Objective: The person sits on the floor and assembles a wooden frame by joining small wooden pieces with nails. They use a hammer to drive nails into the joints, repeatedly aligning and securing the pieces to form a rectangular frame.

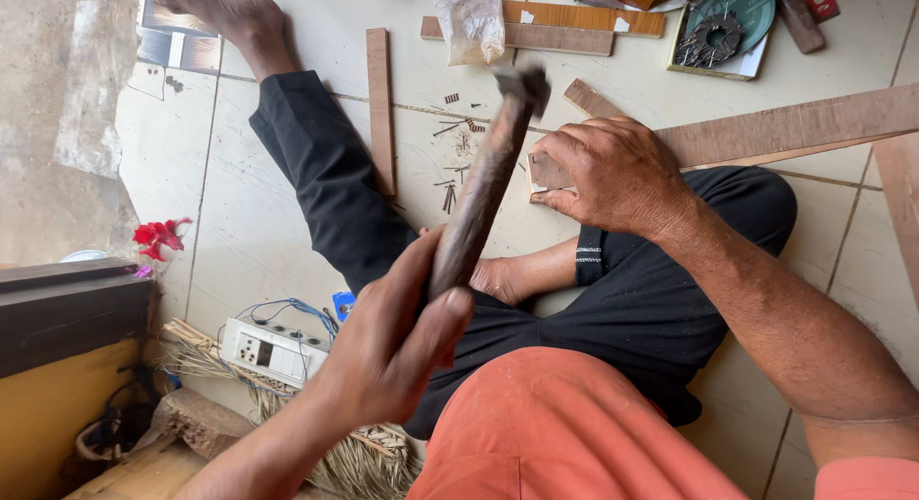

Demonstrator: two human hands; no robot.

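Head view, looking down on a person seated on a tiled floor (287,222). Nearest the camera: orange shirt fills the bottom edge, cut off by the frame. Left hand (392,342) is wrapped tight around the lower handle of a hammer (483,189); the fingers close fully over the dark, worn shaft and hide its butt end. The hammer is raised and tilted up to the right; its head is motion-blurred, so its shape is hard to make out. Right hand (617,175) lies further out, palm down, fingers together and pressing flat on a small wooden piece (546,173) on the floor just beyond the knee; the hand covers most of that piece, and whether anything is pinched beneath the fingers cannot be told. The small piece touches the end of a long wooden plank (795,127) that runs off the right edge. Black trousers cover both legs; one bare foot shows between them. To the left, a white socket strip (273,352) with blue wires sits on straw matting. Scattered nails (450,189) lie near a narrow wood strip (380,108). Farthest off: a clear plastic bag (469,22), more wood strips, and a green disc (737,12), partly cropped.
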